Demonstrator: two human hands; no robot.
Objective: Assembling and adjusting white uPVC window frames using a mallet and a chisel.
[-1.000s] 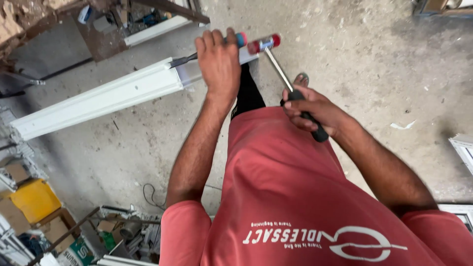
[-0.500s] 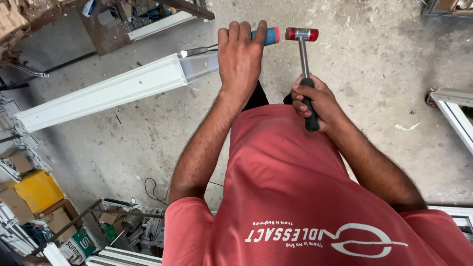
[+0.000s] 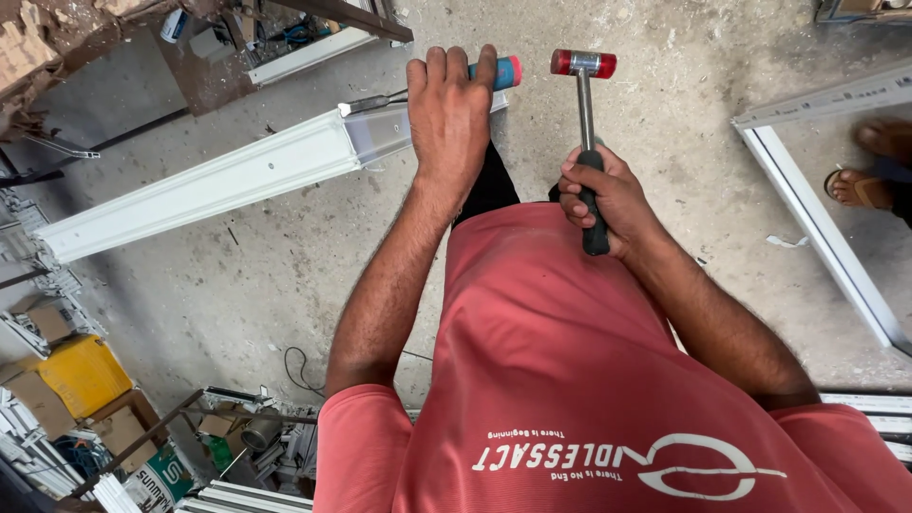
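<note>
My left hand (image 3: 448, 114) is closed around a chisel-like tool with a blue handle and red cap (image 3: 505, 72). Its metal shaft (image 3: 375, 101) points left into the end of a long white plastic profile (image 3: 209, 185), which lies across the concrete floor. My right hand (image 3: 608, 195) grips the black handle of a small hammer. The shaft stands upright and the red-faced head (image 3: 582, 64) sits a short gap to the right of the tool's cap, not touching it. My red shirt (image 3: 589, 380) fills the lower middle of the view.
A white window frame (image 3: 817, 223) lies on the floor at right, with another person's sandalled foot (image 3: 863, 187) inside it. A yellow box (image 3: 81, 375), cardboard and profile offcuts crowd the lower left. A cable (image 3: 294, 366) loops on the floor. Broken brick and clutter sit at top left.
The hammer head was close against the tool's red cap with the shaft slanted. It has swung back to the right and now stands upright. My left hand keeps its hold on the tool.
</note>
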